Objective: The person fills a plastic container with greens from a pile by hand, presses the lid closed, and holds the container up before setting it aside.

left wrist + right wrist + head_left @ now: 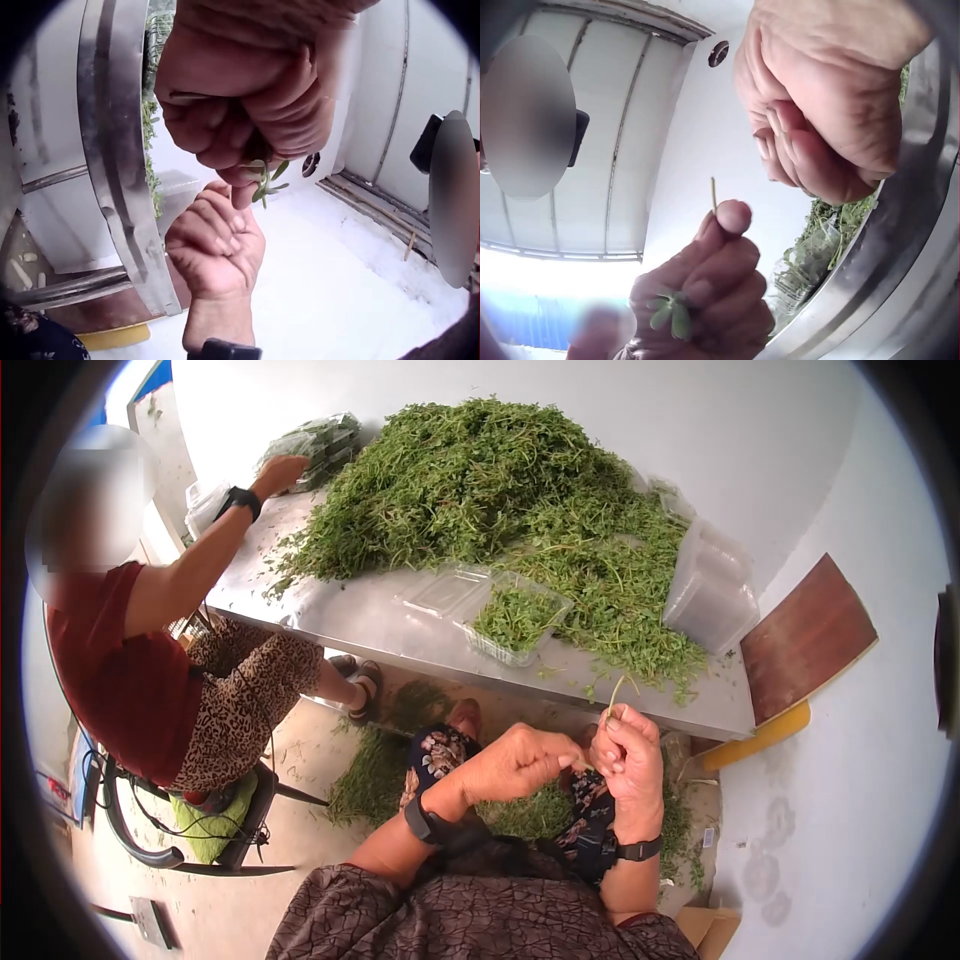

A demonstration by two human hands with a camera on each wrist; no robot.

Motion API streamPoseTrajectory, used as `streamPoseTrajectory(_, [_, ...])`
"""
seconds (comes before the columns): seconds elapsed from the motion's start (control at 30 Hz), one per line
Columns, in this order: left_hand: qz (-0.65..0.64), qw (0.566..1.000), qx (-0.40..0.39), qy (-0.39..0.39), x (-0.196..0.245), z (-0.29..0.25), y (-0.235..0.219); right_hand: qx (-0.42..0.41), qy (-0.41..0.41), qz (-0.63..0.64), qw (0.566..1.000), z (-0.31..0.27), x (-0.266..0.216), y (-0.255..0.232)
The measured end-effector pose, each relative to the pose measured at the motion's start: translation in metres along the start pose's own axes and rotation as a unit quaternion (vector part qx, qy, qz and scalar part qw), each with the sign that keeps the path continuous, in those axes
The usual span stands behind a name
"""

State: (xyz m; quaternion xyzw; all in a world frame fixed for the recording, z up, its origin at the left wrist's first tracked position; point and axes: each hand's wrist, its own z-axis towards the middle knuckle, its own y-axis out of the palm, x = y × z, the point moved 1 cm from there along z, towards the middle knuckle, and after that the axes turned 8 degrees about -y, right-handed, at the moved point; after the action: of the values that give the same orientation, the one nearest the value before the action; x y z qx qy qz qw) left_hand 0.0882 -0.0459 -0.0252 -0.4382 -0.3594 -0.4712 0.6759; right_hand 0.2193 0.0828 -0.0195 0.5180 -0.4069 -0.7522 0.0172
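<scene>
My left hand (525, 765) pinches a small green sprig; its leaves (264, 184) poke out below the curled fingers in the left wrist view. In the right wrist view the sprig's stem end (713, 196) sticks up past the left thumb, with leaves (671, 315) on the other side of the fist. Close beside it, my right hand (630, 755) has curled fingers and grips a thin, bent stem (622, 685) that rises above the fingertips. The right palm (825, 97) hides what lies inside that hand.
A metal table (380, 635) bears a large heap of greens (470, 480), an open clear box (515, 620) partly filled with greens and stacked clear containers (712, 585). A seated person (120, 670) reaches toward packed boxes (325, 445). More greens (370, 780) lie on the floor.
</scene>
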Motion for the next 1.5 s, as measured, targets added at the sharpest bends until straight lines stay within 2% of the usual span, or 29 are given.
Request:
streamPoseTrajectory(0.07, [-0.158, 0.976, 0.053, -0.142, 0.007, -0.003, -0.009, -0.028, 0.026, -0.143, 0.989, -0.003, -0.002, -0.006])
streamPoseTrajectory(0.1, [-0.171, 0.968, 0.121, -0.140, 0.013, -0.001, -0.010, -0.055, 0.057, -0.211, 0.974, -0.004, -0.004, -0.008])
streamPoseTrajectory(0.13, [-0.190, 0.964, 0.160, -0.098, 0.010, 0.001, -0.015, -0.055, 0.062, -0.211, 0.974, -0.007, -0.003, -0.005])
streamPoseTrajectory(0.2, [-0.272, 0.933, 0.224, -0.068, 0.009, 0.005, -0.018, -0.058, 0.118, -0.408, 0.903, -0.011, -0.003, 0.007])
streamPoseTrajectory(0.23, [-0.272, 0.933, 0.225, -0.069, 0.009, 0.007, -0.017, -0.068, 0.085, -0.398, 0.911, -0.012, 0.001, 0.007])
streamPoseTrajectory(0.27, [-0.339, 0.905, 0.240, -0.088, 0.008, 0.008, -0.015, -0.067, 0.088, -0.397, 0.911, -0.013, 0.004, 0.012])
streamPoseTrajectory(0.3, [-0.404, 0.873, 0.252, -0.108, 0.006, 0.010, -0.012, -0.072, 0.049, -0.367, 0.926, -0.013, 0.007, 0.020])
streamPoseTrajectory(0.33, [-0.406, 0.871, 0.252, -0.113, 0.007, 0.012, -0.009, -0.075, 0.011, -0.336, 0.939, -0.014, 0.010, 0.029])
streamPoseTrajectory(0.4, [-0.490, 0.823, 0.256, -0.130, 0.009, 0.015, -0.002, -0.075, 0.030, -0.296, 0.952, -0.017, 0.019, 0.040])
streamPoseTrajectory(0.47, [-0.489, 0.821, 0.260, -0.137, 0.004, 0.014, 0.003, -0.107, -0.002, -0.347, 0.932, -0.018, 0.025, 0.044])
streamPoseTrajectory(0.6, [-0.515, 0.799, 0.284, -0.128, 0.002, 0.011, 0.007, -0.088, 0.017, -0.375, 0.923, -0.019, 0.028, 0.046])
streamPoseTrajectory(0.67, [-0.548, 0.750, 0.335, -0.159, 0.007, 0.012, 0.011, -0.075, 0.017, -0.377, 0.923, -0.020, 0.031, 0.046])
streamPoseTrajectory(0.7, [-0.548, 0.752, 0.331, -0.158, 0.008, 0.013, 0.012, -0.059, 0.017, -0.380, 0.923, -0.020, 0.032, 0.047])
streamPoseTrajectory(0.77, [-0.521, 0.746, 0.380, -0.168, 0.009, 0.014, 0.012, -0.053, 0.002, -0.377, 0.925, -0.020, 0.034, 0.049])
streamPoseTrajectory(0.8, [-0.521, 0.749, 0.373, -0.166, 0.009, 0.014, 0.010, -0.051, -0.009, -0.373, 0.926, -0.020, 0.034, 0.050])
streamPoseTrajectory(0.87, [-0.492, 0.783, 0.360, -0.125, 0.010, 0.012, 0.000, -0.054, -0.028, -0.390, 0.919, -0.021, 0.030, 0.051])
streamPoseTrajectory(0.9, [-0.481, 0.779, 0.385, -0.117, 0.021, 0.016, -0.006, -0.061, -0.022, -0.385, 0.921, -0.022, 0.027, 0.051])
streamPoseTrajectory(1.0, [-0.377, 0.819, 0.431, -0.027, 0.034, 0.025, -0.037, -0.066, -0.022, -0.385, 0.920, -0.021, 0.024, 0.045])
streamPoseTrajectory(1.1, [-0.247, 0.846, 0.471, 0.020, 0.043, 0.040, -0.067, -0.064, -0.026, -0.386, 0.920, -0.019, 0.025, 0.038])
streamPoseTrajectory(1.13, [-0.247, 0.846, 0.472, 0.022, 0.039, 0.049, -0.075, -0.063, -0.024, -0.388, 0.919, -0.019, 0.025, 0.038])
streamPoseTrajectory(1.2, [-0.056, 0.863, 0.503, -0.005, 0.025, 0.064, -0.088, -0.063, -0.022, -0.393, 0.917, -0.017, 0.023, 0.037])
streamPoseTrajectory(1.23, [-0.007, 0.885, 0.455, -0.093, 0.017, 0.065, -0.096, -0.062, -0.029, -0.403, 0.913, -0.016, 0.022, 0.038])
streamPoseTrajectory(1.27, [-0.009, 0.885, 0.456, -0.090, 0.009, 0.067, -0.095, -0.061, -0.037, -0.413, 0.908, -0.015, 0.019, 0.038])
streamPoseTrajectory(1.3, [0.119, 0.865, 0.485, -0.036, 0.008, 0.069, -0.093, -0.061, -0.039, -0.416, 0.906, -0.012, 0.016, 0.037])
streamPoseTrajectory(1.33, [0.244, 0.828, 0.505, 0.018, 0.007, 0.069, -0.091, -0.044, -0.061, -0.433, 0.898, -0.009, 0.011, 0.034])
streamPoseTrajectory(1.37, [0.217, 0.849, 0.482, -0.008, 0.005, 0.064, -0.088, -0.027, -0.082, -0.449, 0.889, -0.007, 0.006, 0.032])
streamPoseTrajectory(1.4, [0.213, 0.849, 0.484, -0.008, 0.006, 0.057, -0.085, -0.005, -0.095, -0.467, 0.879, -0.002, -0.002, 0.032])
streamPoseTrajectory(1.47, [0.267, 0.840, 0.471, 0.035, 0.007, 0.045, -0.079, 0.024, -0.171, -0.552, 0.816, 0.012, -0.013, 0.026])
streamPoseTrajectory(1.5, [0.315, 0.822, 0.470, 0.061, 0.005, 0.037, -0.076, 0.031, -0.216, -0.599, 0.771, 0.020, -0.021, 0.026])
